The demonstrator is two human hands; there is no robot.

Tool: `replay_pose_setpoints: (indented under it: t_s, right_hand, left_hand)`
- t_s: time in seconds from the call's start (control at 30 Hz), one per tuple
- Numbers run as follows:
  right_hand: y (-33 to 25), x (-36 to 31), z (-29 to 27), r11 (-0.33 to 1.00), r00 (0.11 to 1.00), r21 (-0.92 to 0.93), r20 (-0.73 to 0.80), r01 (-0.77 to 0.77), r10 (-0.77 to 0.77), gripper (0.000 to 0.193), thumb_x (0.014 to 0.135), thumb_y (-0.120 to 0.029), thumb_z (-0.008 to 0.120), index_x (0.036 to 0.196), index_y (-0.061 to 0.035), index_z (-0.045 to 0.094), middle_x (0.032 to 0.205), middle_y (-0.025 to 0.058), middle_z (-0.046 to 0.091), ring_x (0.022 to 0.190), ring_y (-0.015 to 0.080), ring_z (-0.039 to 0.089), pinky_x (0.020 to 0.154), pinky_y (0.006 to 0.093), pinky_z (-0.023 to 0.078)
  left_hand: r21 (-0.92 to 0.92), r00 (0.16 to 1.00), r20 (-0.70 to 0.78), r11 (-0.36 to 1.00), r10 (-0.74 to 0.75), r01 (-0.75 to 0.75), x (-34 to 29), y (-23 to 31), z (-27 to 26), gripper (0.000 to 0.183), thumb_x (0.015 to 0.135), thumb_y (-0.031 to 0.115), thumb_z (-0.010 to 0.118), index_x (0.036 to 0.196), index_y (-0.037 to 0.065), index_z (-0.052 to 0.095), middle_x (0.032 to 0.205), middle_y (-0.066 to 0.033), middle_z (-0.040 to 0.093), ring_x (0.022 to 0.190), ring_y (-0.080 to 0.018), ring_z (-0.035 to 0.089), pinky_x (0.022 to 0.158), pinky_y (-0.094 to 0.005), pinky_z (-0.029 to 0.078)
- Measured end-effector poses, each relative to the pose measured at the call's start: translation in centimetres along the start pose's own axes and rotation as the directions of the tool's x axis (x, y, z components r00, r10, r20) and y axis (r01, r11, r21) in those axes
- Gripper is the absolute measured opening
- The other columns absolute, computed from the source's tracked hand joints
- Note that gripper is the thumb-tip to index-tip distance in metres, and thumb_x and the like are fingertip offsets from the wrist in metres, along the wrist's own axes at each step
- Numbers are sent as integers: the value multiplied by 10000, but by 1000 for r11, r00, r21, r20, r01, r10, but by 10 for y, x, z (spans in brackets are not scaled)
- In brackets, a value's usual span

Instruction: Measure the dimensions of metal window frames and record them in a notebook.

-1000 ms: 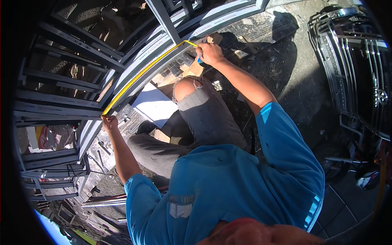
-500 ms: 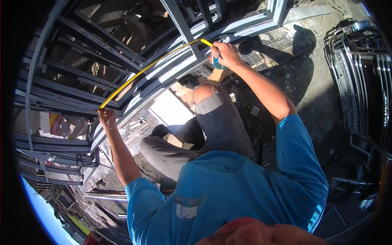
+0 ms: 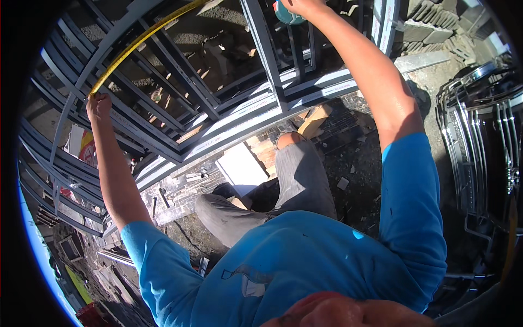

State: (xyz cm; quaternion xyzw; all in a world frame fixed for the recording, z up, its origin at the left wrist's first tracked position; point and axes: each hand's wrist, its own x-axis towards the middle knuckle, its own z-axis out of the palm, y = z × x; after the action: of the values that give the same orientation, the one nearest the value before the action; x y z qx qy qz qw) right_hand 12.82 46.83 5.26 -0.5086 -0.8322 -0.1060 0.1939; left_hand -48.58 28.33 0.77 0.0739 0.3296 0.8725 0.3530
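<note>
Yellow tape [image 3: 143, 36] arcs over the gray metal frame [image 3: 266, 54] — a wide stretch here!
The left hand [image 3: 98, 107] pinches one end between its fingers; the right hand [image 3: 303, 6], cut by the upper edge, clasps the blue case [image 3: 287, 16] — fingertips out of view. Below, a white panel [image 3: 241, 168] lies beside the legs [image 3: 305, 177].

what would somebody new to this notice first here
Probably the yellow tape, stretching from the left hand across the grey frames and out past the top edge, where the right hand holds a teal case. Next, likely the blue shirt in the lower middle, the sunlit white board by the knees, and the shiny grille at far right.
</note>
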Motion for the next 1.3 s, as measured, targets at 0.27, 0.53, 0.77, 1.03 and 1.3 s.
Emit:
replay_pose_setpoints:
  t_s: [0.27,0.53,0.77,1.03,1.3]
  right_hand:
    - [3,16,-27,990,993,84,11,112,-113,239,797,-250,576,937,-102,702,1003,140,675,932,281,672,787,364,545]
    - [2,15,-19,993,991,-8,-63,118,-119,266,833,-269,555,975,-86,687,1002,135,666,931,282,668,799,375,539]
    - [-12,17,-39,987,992,105,-57,118,-112,276,827,-273,577,990,-75,681,1005,147,671,938,289,668,805,386,540]
    - [3,27,-24,989,994,117,-77,89,-80,211,776,-247,601,887,-98,701,961,124,684,923,281,673,803,369,540]
    - [20,24,-10,994,995,67,-57,84,-81,166,765,-236,608,831,-113,699,934,128,682,879,263,680,752,362,547]
  left_hand:
    - [79,994,-104,996,38,-30,2,0,22,158,1003,209,452,892,117,517,669,28,395,597,-90,409,554,-244,352]
    - [210,996,-18,974,86,-80,2,6,12,188,1004,246,471,883,109,515,681,23,411,613,-92,409,550,-244,352]
    - [490,977,94,845,192,-213,47,86,-30,178,1007,223,420,1006,91,539,767,25,467,692,-79,461,550,-219,362]
    - [398,987,117,905,109,-147,69,58,-19,236,996,153,318,1085,70,521,799,23,468,726,-63,450,570,-217,360]
    - [300,999,31,953,42,-49,91,-28,-21,198,1014,211,376,1018,86,529,766,27,442,690,-77,422,564,-233,337]
